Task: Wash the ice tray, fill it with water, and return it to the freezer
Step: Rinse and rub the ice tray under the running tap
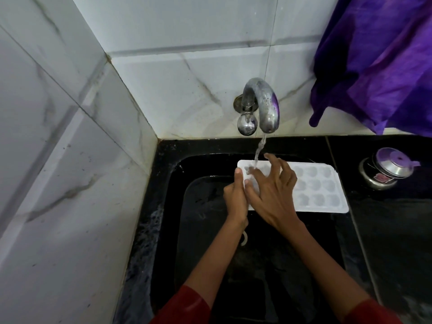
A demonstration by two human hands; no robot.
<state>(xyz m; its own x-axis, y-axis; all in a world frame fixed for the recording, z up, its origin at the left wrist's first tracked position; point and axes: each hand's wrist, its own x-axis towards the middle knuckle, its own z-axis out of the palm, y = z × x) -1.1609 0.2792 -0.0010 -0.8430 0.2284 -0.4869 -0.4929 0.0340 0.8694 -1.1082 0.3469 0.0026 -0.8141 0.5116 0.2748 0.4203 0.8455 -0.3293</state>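
Observation:
A white ice tray (320, 188) with round cups is held level over the black sink (168, 183), under the metal tap (264, 106). A thin stream of water (260, 150) falls onto the tray's left end. My left hand (235, 199) grips the tray's left edge, thumb on top. Spread fingers of my right hand (273, 192) rest on the tray's left cups, where the water lands. Those hands hide the left third of the tray.
Marble-patterned tiled walls meet in a corner behind the sink. A purple cloth (378, 59) hangs at the upper right. A small steel container with a lid (385, 169) stands on the black counter right of the sink.

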